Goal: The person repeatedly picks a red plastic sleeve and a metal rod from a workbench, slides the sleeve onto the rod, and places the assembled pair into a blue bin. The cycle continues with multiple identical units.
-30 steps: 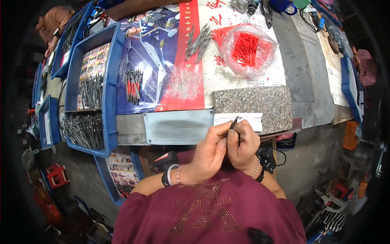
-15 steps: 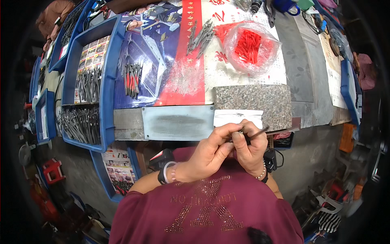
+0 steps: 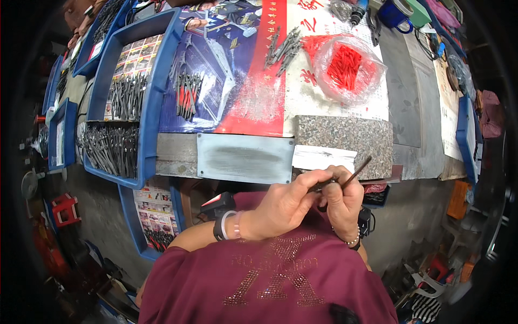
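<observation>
Both my hands are close together over the near edge of the bench, in front of a white paper. With thumb and forefinger, my left hand pinches a small dark metal piece, mostly hidden by fingers. My right hand is closed round a slim dark rod that sticks up to the right past the fingers. Whether rod and piece are one object cannot be seen. Behind the paper lies a speckled stone slab; a grey metal plate sits at the left.
A clear bag holds red slender pieces. Grey slender pieces and a red-and-black bundle lie on the printed sheets. A blue tray at left is full of dark slim tools. A blue mug stands at far right.
The view has shifted a little, moving the bench rightward in it. In my right hand, the dark rod now points more steeply upward and shows more of its length.
</observation>
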The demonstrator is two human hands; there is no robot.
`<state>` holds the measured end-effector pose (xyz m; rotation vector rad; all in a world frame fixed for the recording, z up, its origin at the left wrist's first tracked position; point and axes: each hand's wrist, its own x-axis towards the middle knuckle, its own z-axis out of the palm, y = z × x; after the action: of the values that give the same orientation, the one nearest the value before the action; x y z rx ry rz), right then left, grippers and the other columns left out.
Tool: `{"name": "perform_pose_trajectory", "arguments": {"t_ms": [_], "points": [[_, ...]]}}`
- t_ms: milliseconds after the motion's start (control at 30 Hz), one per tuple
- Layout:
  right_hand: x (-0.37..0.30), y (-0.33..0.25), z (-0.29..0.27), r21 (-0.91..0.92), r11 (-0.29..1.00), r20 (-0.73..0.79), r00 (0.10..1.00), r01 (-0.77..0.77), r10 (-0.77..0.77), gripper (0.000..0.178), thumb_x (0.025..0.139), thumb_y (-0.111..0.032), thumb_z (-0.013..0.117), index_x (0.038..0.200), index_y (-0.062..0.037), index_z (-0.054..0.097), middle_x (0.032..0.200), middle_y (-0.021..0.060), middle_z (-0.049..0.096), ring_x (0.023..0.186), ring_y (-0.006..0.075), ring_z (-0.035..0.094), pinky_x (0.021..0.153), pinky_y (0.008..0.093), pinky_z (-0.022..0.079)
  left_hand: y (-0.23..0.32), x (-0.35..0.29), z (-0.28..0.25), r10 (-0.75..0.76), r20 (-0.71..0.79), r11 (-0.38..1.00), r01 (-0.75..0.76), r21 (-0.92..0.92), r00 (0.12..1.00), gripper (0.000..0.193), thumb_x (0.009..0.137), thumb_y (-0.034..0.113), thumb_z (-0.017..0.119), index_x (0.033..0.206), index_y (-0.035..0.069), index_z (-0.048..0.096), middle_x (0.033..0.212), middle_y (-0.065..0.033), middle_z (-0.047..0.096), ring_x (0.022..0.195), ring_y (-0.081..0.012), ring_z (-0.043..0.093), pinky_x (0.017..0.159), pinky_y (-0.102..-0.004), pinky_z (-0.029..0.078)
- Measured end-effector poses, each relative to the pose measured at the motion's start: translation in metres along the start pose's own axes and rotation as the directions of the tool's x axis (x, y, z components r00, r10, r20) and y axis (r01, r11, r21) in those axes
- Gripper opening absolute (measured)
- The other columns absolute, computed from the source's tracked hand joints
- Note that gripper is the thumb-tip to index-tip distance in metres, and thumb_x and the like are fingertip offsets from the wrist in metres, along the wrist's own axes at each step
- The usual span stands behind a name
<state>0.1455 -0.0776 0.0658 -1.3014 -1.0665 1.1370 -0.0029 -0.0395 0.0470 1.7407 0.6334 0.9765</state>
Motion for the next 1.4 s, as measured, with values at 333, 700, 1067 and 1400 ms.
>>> {"name": "perform_pose_trajectory", "arguments": {"t_ms": [333, 700, 1067, 1400], "points": [[0.01, 0.019, -0.016, 0.488, 0.872, -0.04, 0.997, -0.033, 0.06, 0.019, 0.099, -0.014, 0.051, 0.091, 0.0025, 0.053, 0.085, 0.0107, 0.054, 0.049, 0.0092, 0.048, 0.047, 0.0246, 0.046, 0.01, -0.01, -0.034, -0.2, 0.037, 0.975, 0.203, -0.086, 0.979, 0.048, 0.085, -0.004, 0.065, 0.131, 0.001, 0.05, 0.089, -0.0082, 0.067, 0.071, -0.0119, 0.063, 0.065, -0.0248, 0.051], [0.018, 0.018, 0.0, 0.392, 0.92, 0.014, 1.0, -0.03, 0.027, 0.016, 0.098, -0.011, 0.052, 0.092, 0.0043, 0.055, 0.089, 0.0119, 0.056, 0.051, 0.0099, 0.05, 0.049, 0.0254, 0.046, 0.011, -0.017, -0.052, -0.477, 0.075, 0.82, 0.474, -0.321, 0.876, 0.026, 0.094, 0.003, 0.056, 0.118, -0.001, 0.062, 0.091, -0.0047, 0.066, 0.076, -0.0079, 0.061, 0.069, -0.0234, 0.051], [0.025, 0.011, 0.018, 0.211, 0.977, 0.137, 0.989, 0.018, -0.048, 0.018, 0.097, -0.011, 0.053, 0.093, 0.0048, 0.059, 0.083, 0.0102, 0.056, 0.055, 0.0094, 0.051, 0.052, 0.0224, 0.044, 0.005, -0.017, -0.064, -0.54, 0.275, 0.54, 0.578, -0.612, 0.795, 0.026, 0.1, 0.009, 0.049, 0.122, -0.002, 0.058, 0.088, -0.0028, 0.062, 0.078, -0.0069, 0.058, 0.072, -0.0232, 0.051], [0.04, -0.004, 0.023, 0.303, 0.944, -0.058, 0.986, -0.129, 0.153, 0.019, 0.1, -0.013, 0.051, 0.107, 0.0039, 0.053, 0.072, 0.0083, 0.057, 0.046, 0.0072, 0.043, 0.044, 0.0221, 0.04, -0.03, 0.004, -0.116, -0.351, -0.472, 0.926, 0.374, -0.049, 0.809, 0.023, 0.097, 0.003, 0.051, 0.117, -0.003, 0.06, 0.094, -0.0049, 0.061, 0.074, -0.0089, 0.059, 0.068, -0.0226, 0.05]]}}
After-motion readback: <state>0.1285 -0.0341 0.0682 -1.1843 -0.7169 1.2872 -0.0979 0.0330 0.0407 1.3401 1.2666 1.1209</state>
